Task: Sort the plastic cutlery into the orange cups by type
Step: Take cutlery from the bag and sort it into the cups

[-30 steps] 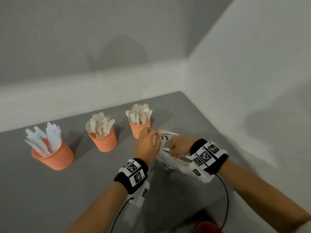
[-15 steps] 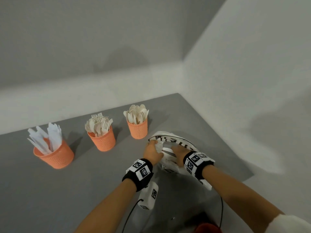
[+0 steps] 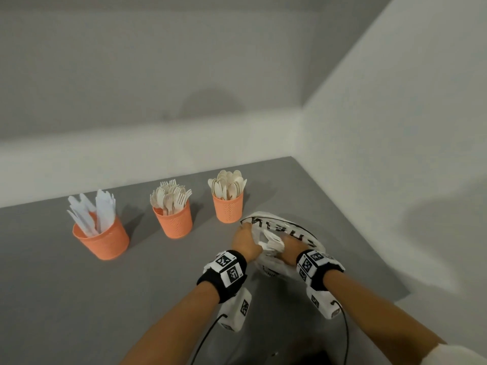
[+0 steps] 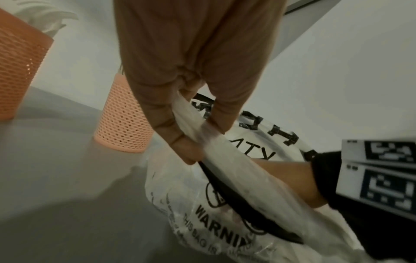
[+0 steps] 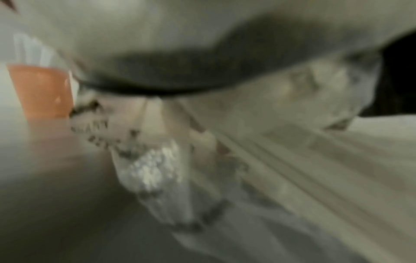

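Grey surface [image 3: 79, 299] under my forearms carries a white plastic bag [image 3: 311, 234] nearest me. My left hand [image 3: 245, 242] pinches its rim; the left wrist view shows this [image 4: 193, 124], and my right hand [image 3: 288, 250] reaching inside the mouth, grip hidden. Right wrist view is blurred. Beyond, leftward: spoon cup [image 3: 228, 206], fork cup [image 3: 174, 219], knife cup [image 3: 102, 238], standing apart in a row.

A white plastic bag [image 3: 279, 227] with black lettering lies on the grey table [image 3: 52, 285] by white walls [image 3: 395, 127].
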`<state>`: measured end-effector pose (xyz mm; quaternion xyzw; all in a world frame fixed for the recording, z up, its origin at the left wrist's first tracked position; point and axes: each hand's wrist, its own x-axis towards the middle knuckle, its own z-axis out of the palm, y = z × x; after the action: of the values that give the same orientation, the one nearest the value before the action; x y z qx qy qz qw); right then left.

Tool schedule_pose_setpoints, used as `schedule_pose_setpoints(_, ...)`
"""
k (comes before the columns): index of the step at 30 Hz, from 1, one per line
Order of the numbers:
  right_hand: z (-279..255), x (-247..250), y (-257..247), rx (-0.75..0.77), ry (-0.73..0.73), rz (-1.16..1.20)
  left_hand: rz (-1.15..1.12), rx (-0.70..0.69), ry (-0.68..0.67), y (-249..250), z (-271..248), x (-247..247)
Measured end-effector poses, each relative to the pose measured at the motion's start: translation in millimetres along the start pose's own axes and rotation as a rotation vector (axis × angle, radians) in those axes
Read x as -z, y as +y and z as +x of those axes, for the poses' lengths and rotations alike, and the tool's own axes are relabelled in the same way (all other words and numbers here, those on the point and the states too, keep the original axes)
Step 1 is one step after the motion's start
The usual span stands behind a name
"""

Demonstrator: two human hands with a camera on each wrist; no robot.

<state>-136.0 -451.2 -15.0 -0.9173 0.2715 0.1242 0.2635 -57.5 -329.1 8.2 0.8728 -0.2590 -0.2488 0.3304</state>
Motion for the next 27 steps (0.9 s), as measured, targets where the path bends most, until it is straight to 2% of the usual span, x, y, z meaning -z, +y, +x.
schedule_pose_setpoints(3, 2, 6, 3, 0.016, -0.079, -0.017, 0.023, -0.002, 0.048, 3, 0, 0)
schedule_pose_setpoints(7, -1, 9, 14, 0.212, 0.024, -0.148, 0.045, 0.032, 0.041, 3, 3, -1)
schedule_pose_setpoints(10, -5, 13, 14, 0.273, 0.089, -0.19, 0.037, 0.048, 0.026, 2, 7, 1)
schedule_pose_setpoints(13, -3, 19, 14, 0.235, 0.039, -0.082, 0.027, 0.049, -0.047, 3, 7, 5)
schedule_pose_setpoints(15, -4, 27, 15, 0.14, 0.001, 0.126, -0.033, 0.052, -0.096, 7, 6, 7)
schedule_pose_setpoints(17, -9, 38, 11, 0.154, -0.019, 0.257, -0.06, 0.049, -0.069, 13, 8, 5)
schedule_pose_setpoints(20, -14, 57, 2, 0.217, 0.017, 0.363, -0.163, 0.042, -0.035, 22, 16, -3)
schedule_pose_setpoints(23, -17, 75, -7, 0.201, 0.052, 0.547, -0.325, 0.06, -0.09, 32, 14, -6)
schedule_pose_setpoints(27, -21, 100, -19, 0.224, 0.163, 0.79, -0.323, 0.056, -0.153, 36, 9, -3)
